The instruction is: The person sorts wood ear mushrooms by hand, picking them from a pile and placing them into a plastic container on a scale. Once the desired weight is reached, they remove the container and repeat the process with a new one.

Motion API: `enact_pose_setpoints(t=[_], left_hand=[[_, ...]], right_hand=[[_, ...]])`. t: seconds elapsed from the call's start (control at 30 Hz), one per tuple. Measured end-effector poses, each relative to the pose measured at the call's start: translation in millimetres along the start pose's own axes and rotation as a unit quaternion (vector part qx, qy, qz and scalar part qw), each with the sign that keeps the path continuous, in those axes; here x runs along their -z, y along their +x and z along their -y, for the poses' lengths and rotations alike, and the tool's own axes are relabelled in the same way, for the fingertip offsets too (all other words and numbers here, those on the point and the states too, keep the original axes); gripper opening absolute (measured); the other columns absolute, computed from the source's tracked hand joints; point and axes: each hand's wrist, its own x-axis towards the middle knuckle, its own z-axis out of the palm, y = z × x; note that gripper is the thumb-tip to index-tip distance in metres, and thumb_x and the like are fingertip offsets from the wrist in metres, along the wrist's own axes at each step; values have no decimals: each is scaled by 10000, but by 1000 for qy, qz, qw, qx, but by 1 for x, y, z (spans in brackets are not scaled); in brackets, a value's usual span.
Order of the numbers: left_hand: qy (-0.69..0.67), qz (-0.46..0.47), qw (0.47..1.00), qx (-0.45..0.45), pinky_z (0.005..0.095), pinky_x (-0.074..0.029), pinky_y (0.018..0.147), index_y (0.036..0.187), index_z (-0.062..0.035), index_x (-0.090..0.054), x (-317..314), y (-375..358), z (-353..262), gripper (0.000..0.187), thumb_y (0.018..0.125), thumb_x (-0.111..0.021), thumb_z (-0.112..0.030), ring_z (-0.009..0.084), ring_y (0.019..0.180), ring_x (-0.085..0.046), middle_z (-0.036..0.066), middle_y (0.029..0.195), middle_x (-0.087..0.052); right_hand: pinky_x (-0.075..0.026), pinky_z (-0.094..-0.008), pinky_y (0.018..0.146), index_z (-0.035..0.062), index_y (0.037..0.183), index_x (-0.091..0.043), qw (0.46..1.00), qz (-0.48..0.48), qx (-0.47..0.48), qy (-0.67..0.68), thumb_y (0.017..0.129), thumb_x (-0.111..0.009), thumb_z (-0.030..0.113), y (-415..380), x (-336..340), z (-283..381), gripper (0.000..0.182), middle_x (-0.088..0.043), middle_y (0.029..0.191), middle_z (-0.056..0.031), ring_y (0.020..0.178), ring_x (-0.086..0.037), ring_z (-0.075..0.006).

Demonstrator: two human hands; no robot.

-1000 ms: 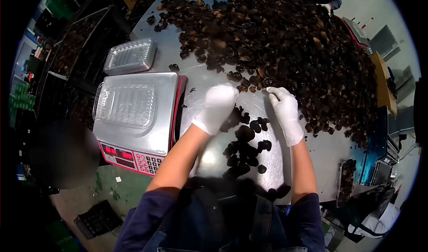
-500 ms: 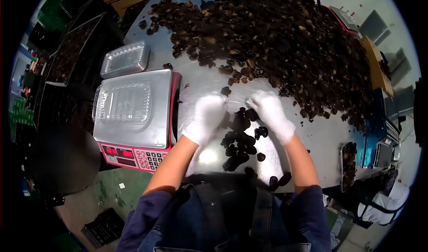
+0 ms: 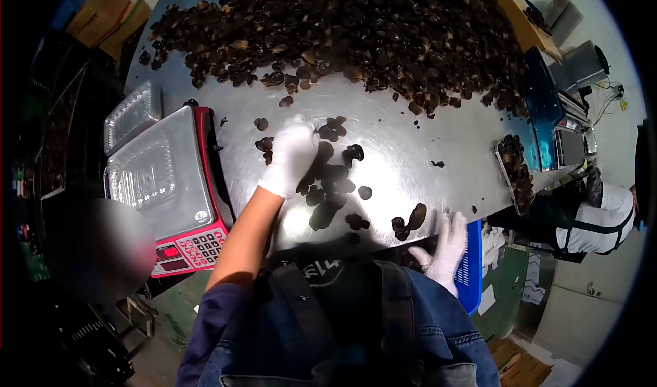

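My left hand (image 3: 294, 153), in a white glove, is closed over the metal table (image 3: 404, 137); what its fingers hold, if anything, is hidden. Dark wood ear mushrooms (image 3: 263, 145) lie beside its wrist side, and more mushrooms (image 3: 332, 128) are by its fingertips. Several others are scattered to its right, down towards the front edge, including a long piece (image 3: 417, 216). My right hand (image 3: 446, 250), also gloved, is open with fingers stretched out and thumb apart. It is at the front edge, next to a blue basket (image 3: 472, 267), just right of the long mushroom.
A big heap of wood ear mushrooms (image 3: 356, 28) covers the far side. At left, a red-trimmed scale (image 3: 188, 202) bears a clear plastic tray (image 3: 144, 171), with another clear tray (image 3: 133, 117) behind. A filled tray (image 3: 514, 171) stands at the right edge; a person (image 3: 602, 219) is beyond it.
My right hand has left the table's middle for the front right edge, its fingers opening out. The left hand stays closed over the table. The view has swung right, bringing the blue basket into sight.
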Motion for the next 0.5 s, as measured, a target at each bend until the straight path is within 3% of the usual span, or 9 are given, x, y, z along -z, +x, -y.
enact_pose_setpoints(t=[0.03,0.07,0.1,0.13,0.2,0.33,0.43,0.5], left_hand=[[13,15,1000,-16,418,-469,968,1118,-14,-668,2,-7,-1,309,840,-642,-147,364,1097,-583,207,1167,-629],[-9,-59,995,-80,421,-470,963,1149,-19,-658,-1,-16,8,330,844,-641,-145,364,1124,-569,209,1200,-617],[8,-85,992,-90,425,-464,974,1172,-19,-648,2,-24,10,348,847,-640,-144,368,1140,-560,210,1225,-606],[24,-113,988,-100,429,-458,985,1195,-19,-639,7,-29,11,367,851,-639,-144,371,1157,-551,212,1251,-594],[21,-137,988,-75,433,-443,1008,1226,-18,-622,18,-33,20,396,852,-639,-145,379,1186,-532,221,1285,-572],[-4,-178,984,22,440,-400,1067,1295,-8,-579,30,-19,34,472,852,-644,-159,403,1258,-482,260,1361,-513],[-56,-141,985,83,459,-366,1114,1405,-6,-466,26,21,43,578,868,-606,-164,456,1326,-411,289,1466,-395],[-71,-136,981,115,442,-350,1132,1427,-14,-445,17,57,50,601,875,-623,-170,451,1355,-382,295,1490,-363]], right_hand=[[-231,-582,1125,18,1443,-377,999,27,39,-9,635,-824,478,11,-14,8,1032,-295,1510,-299,1385,-262,-515],[-219,-595,1129,14,1454,-360,996,64,50,23,592,-810,575,25,-24,24,1123,-279,1508,-325,1388,-248,-532],[-229,-586,1133,-3,1468,-309,994,65,75,38,545,-855,557,35,-43,35,1210,-245,1523,-310,1400,-235,-515],[-233,-576,1136,-2,1455,-325,993,44,88,59,544,-881,481,43,-54,54,1172,-244,1522,-306,1394,-241,-513],[-210,-602,1138,0,1423,-378,977,82,124,153,580,-852,491,66,-71,81,1085,-273,1496,-344,1398,-234,-536],[-256,-585,1120,18,1398,-425,937,88,261,215,638,-829,404,98,-57,126,944,-333,1494,-264,1388,-285,-491],[-340,-518,1078,32,1288,-564,937,-11,278,213,754,-725,320,161,-34,127,627,-499,1382,-228,1329,-409,-429],[-351,-489,1080,51,1299,-564,944,-71,258,193,825,-678,256,209,-37,123,529,-511,1381,-206,1329,-424,-398]])
